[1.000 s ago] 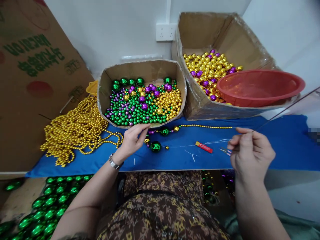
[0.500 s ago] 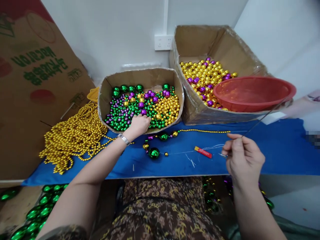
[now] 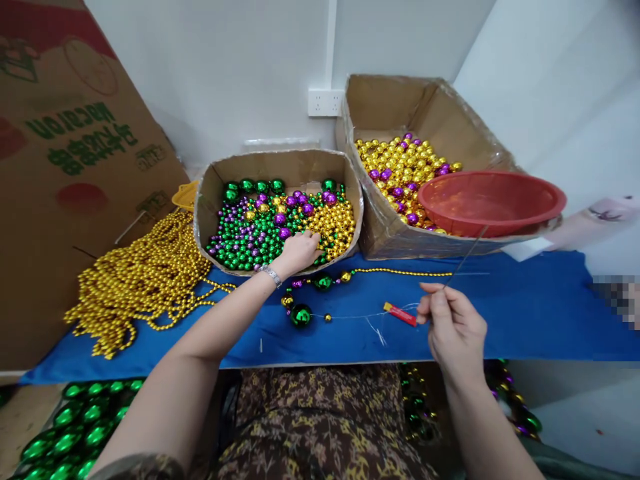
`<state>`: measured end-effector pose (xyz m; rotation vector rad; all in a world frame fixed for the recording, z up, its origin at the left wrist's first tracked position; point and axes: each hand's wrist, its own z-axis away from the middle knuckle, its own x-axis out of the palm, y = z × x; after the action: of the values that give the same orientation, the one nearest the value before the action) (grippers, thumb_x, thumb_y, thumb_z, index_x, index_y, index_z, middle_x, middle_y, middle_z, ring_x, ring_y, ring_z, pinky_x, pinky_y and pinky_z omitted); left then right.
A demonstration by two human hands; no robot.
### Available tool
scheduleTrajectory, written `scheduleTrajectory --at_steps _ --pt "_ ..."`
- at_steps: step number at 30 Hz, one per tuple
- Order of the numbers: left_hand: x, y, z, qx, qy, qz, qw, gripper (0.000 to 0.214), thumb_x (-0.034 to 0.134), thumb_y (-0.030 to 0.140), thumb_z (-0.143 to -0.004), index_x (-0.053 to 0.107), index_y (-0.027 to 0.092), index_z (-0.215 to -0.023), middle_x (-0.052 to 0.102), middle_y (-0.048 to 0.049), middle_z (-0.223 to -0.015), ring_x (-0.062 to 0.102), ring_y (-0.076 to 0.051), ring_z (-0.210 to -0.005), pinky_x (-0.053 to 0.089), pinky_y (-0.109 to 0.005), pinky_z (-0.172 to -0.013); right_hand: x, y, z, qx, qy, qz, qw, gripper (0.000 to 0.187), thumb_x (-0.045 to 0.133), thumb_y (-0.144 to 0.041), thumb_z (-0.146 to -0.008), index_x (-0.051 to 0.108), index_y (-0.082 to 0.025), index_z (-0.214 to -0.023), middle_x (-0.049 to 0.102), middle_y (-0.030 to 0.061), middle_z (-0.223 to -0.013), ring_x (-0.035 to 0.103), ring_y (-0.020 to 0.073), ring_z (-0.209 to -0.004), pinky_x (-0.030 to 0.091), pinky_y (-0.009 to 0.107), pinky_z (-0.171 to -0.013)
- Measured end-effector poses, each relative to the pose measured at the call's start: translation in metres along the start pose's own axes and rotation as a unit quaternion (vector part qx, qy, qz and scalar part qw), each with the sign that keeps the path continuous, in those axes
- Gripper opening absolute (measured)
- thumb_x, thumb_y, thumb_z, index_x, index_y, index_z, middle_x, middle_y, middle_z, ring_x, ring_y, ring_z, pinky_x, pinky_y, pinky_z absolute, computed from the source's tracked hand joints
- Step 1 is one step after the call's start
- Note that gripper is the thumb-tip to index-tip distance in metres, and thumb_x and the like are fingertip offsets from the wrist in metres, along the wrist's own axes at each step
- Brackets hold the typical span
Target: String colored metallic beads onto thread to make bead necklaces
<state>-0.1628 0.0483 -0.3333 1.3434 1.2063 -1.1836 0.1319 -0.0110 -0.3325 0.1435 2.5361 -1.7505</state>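
Observation:
My left hand [image 3: 301, 252] reaches into a low cardboard box [image 3: 201, 220] of loose green, purple and gold beads. Its fingers curl down at the edge of the gold beads [image 3: 336, 223], and their tips are hidden. My right hand [image 3: 453, 327], held above the cloth, is closed in a pinch on a long thin needle [image 3: 469, 255] that slants up to the right. On the cloth lies a partly strung bead necklace with a large green bead [image 3: 301, 315]. One small gold bead [image 3: 327, 318] sits apart on the pale thread, which runs toward my right hand.
A red lighter [image 3: 401, 315] lies on the blue cloth [image 3: 530, 320]. Gold bead strands [image 3: 140, 273] are heaped at the left beside a large carton [image 3: 75, 267]. A taller box [image 3: 395, 100] holds gold and purple balls, with a red basin [image 3: 500, 200] resting on its rim.
My left hand has shifted right across the beads, from the green ones to the gold edge. My right hand has moved left and slightly down with the needle. The view has tilted slightly.

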Motion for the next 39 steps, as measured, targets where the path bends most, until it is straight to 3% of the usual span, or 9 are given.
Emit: scheduleTrajectory --at_steps 4,9,14,21,24,34,37,39 --pt "0.001 -0.001 0.003 0.020 0.008 0.026 0.999 0.024 0.059 0.032 -0.087 0.062 0.015 -0.105 0.064 -0.0122 -0.102 0.064 -0.025 -0.090 0.048 -0.030 -0.067 0.001 -0.003 0.003 -0.011 -0.013 0.024 1.000 0.024 0.055 -0.039 -0.093 0.068 -0.020 -0.099 0.057 -0.0033 -0.064 0.053 0.0079 -0.051 0.047 0.022 -0.052" --pt "-0.008 -0.016 0.027 0.040 0.122 0.209 0.969 0.026 0.060 0.027 -0.085 0.064 0.016 -0.109 0.068 -0.0093 -0.104 0.064 -0.020 -0.088 0.051 -0.033 -0.077 0.002 -0.006 0.008 -0.022 -0.050 0.052 0.997 0.025 0.053 -0.039 -0.094 0.067 -0.020 -0.100 0.058 -0.0024 -0.064 0.054 0.0093 -0.051 0.050 0.023 -0.052" --pt "-0.018 -0.029 0.060 -0.011 0.092 0.452 0.887 0.032 0.061 0.036 -0.086 0.064 0.017 -0.112 0.070 -0.0062 -0.090 0.061 -0.013 -0.066 0.052 -0.027 -0.059 0.011 -0.002 0.014 -0.038 -0.126 0.109 0.985 0.025 0.050 -0.036 -0.095 0.067 -0.020 -0.103 0.060 -0.0023 -0.063 0.057 0.0099 -0.051 0.049 0.022 -0.052" --pt "-0.023 -0.030 0.083 -0.063 0.079 0.652 0.751 0.034 0.067 0.035 -0.081 0.063 0.017 -0.110 0.070 -0.0089 -0.105 0.066 -0.016 -0.084 0.058 -0.027 -0.064 0.027 0.000 0.020 -0.096 -0.191 0.189 0.958 0.021 0.049 -0.033 -0.094 0.068 -0.024 -0.100 0.071 0.0009 -0.075 0.063 0.0132 -0.054 0.050 0.025 -0.052" --pt "-0.023 -0.025 0.089 -0.072 0.066 0.690 0.717 0.032 0.065 0.034 -0.083 0.061 0.018 -0.110 0.069 -0.0084 -0.107 0.067 -0.016 -0.085 0.060 -0.029 -0.067 0.029 0.001 0.022 -0.122 -0.198 0.196 0.953 0.020 0.050 -0.030 -0.094 0.069 -0.024 -0.099 0.074 0.0020 -0.083 0.066 0.0141 -0.058 0.052 0.026 -0.057" --pt "-0.036 -0.023 0.094 -0.108 0.050 0.737 0.665 0.035 0.077 0.032 -0.072 0.068 0.016 -0.101 0.068 -0.0053 -0.094 0.063 -0.012 -0.078 0.055 -0.021 -0.063 0.030 0.005 0.029 -0.161 -0.213 0.228 0.936 0.022 0.046 -0.025 -0.096 0.067 -0.020 -0.103 0.075 0.0051 -0.094 0.072 0.0159 -0.079 0.057 0.026 -0.074" --pt "-0.035 -0.025 0.091 -0.112 0.052 0.717 0.686 0.036 0.076 0.033 -0.072 0.068 0.016 -0.102 0.068 -0.0061 -0.096 0.062 -0.013 -0.079 0.054 -0.023 -0.063 0.032 0.009 0.031 -0.176 -0.213 0.224 0.935 0.021 0.047 -0.025 -0.096 0.067 -0.020 -0.103 0.075 0.0046 -0.095 0.072 0.0163 -0.081 0.057 0.027 -0.077" --pt "-0.031 -0.026 0.084 -0.105 0.058 0.680 0.724 0.036 0.074 0.035 -0.073 0.067 0.016 -0.103 0.067 -0.0065 -0.097 0.062 -0.014 -0.080 0.053 -0.024 -0.063 0.033 0.011 0.031 -0.175 -0.213 0.222 0.935 0.021 0.048 -0.024 -0.096 0.066 -0.020 -0.104 0.075 0.0047 -0.096 0.072 0.0164 -0.081 0.058 0.027 -0.078"
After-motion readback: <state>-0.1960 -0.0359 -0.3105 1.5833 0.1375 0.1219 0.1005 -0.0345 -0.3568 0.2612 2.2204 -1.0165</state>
